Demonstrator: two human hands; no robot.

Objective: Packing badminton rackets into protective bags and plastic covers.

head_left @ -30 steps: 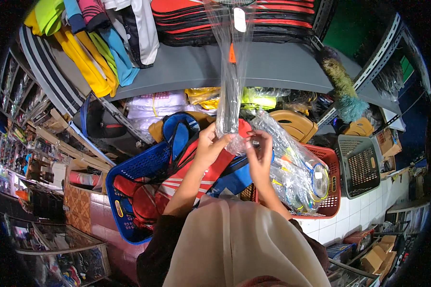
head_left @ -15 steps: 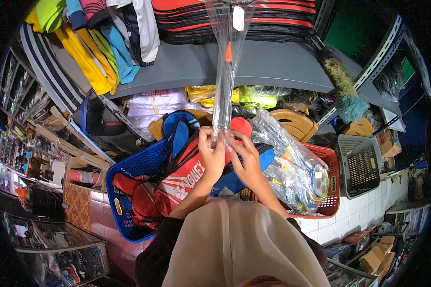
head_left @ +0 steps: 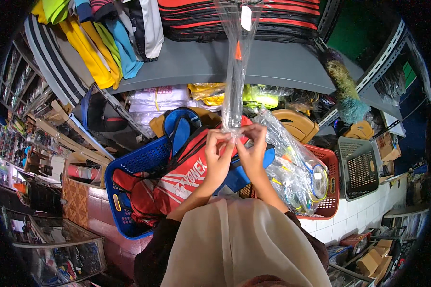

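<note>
A badminton racket (head_left: 237,86) in a clear plastic sleeve points away from me, its dark handle end nearest. My left hand (head_left: 218,155) pinches the sleeve's gathered end just below the handle, thumb against fingers. My right hand (head_left: 252,150) pinches the same bunched plastic from the other side, thumbtips almost meeting. Orange and white marks show on the shaft and upper sleeve; the racket's head is mostly cut off at the top edge. Beneath my hands lies a red racket bag (head_left: 179,184), with a blue bag (head_left: 239,174) partly hidden by them.
A blue basket (head_left: 119,174) holds the bags; a red basket (head_left: 334,191) holds plastic-wrapped rackets (head_left: 297,167). Farther right stands a grey basket (head_left: 358,167). A grey shelf (head_left: 191,64) crosses ahead, bearing red-black bags and hanging clothes. A feather duster (head_left: 347,91) hangs at its right.
The wrapped racket and both hands have shifted slightly right. My right fingers, stretched along the handle end before, are now bent into a pinch on the gathered plastic.
</note>
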